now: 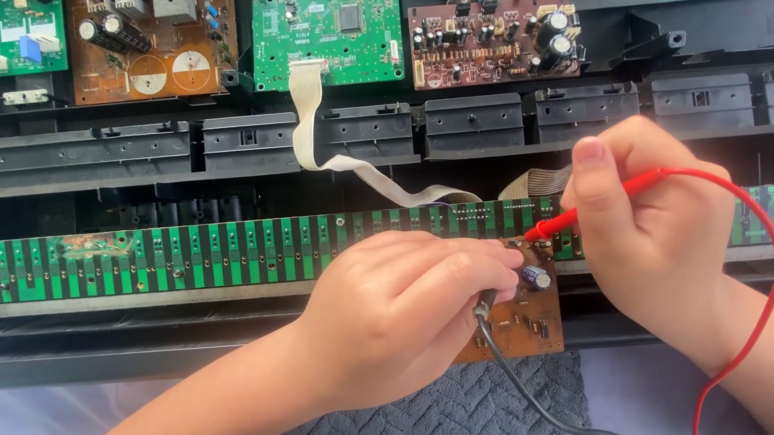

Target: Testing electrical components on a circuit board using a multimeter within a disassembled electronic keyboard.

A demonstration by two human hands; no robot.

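My left hand (pixel 398 313) grips a black test probe (pixel 485 308), its black lead running down toward the bottom edge. The probe tip rests on a small brown circuit board (pixel 530 318). My right hand (pixel 649 217) pinches a red test probe (pixel 590 209), and its tip touches the top edge of the same board near a blue capacitor (pixel 537 276). A red wire (pixel 769 242) loops around my right wrist. Behind both hands lies a long green contact strip board (pixel 168 257).
An opened black chassis (pixel 108 157) holds several green and brown circuit boards (pixel 326 25) along the top. A flat beige ribbon cable (pixel 320 138) runs from the green board down to the strip. A grey textured cloth (pixel 430 426) lies under my forearms.
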